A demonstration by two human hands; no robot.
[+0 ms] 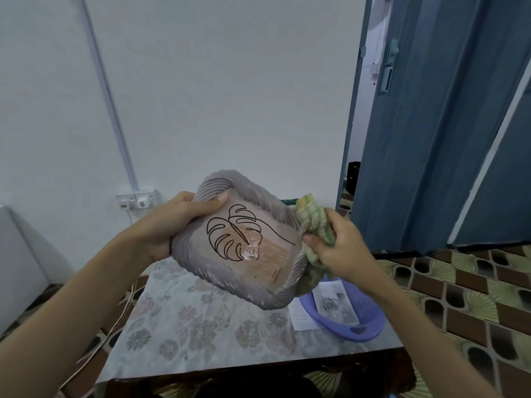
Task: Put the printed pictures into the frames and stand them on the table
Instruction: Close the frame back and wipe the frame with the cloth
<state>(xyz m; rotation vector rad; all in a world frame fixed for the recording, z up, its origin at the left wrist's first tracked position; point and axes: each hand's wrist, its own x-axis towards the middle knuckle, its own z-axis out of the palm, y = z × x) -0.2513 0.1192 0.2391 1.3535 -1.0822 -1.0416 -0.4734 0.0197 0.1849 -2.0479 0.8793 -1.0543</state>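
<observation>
Bench (201, 320) covered with a floral-patterned cloth. At its right edge rest a purple plastic basin (349, 326) and a printed sheet (301, 315).

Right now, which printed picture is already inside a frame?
The leaf line-drawing picture sits inside the grey ridged frame that the left hand holds. The grey rose picture lies unframed in the purple plastic basin.

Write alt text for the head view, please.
A left hand holds a grey ribbed picture frame with a leaf print above a floral-covered table, while the right hand grips a green cloth against its edge. A purple basin holds another print.
</observation>
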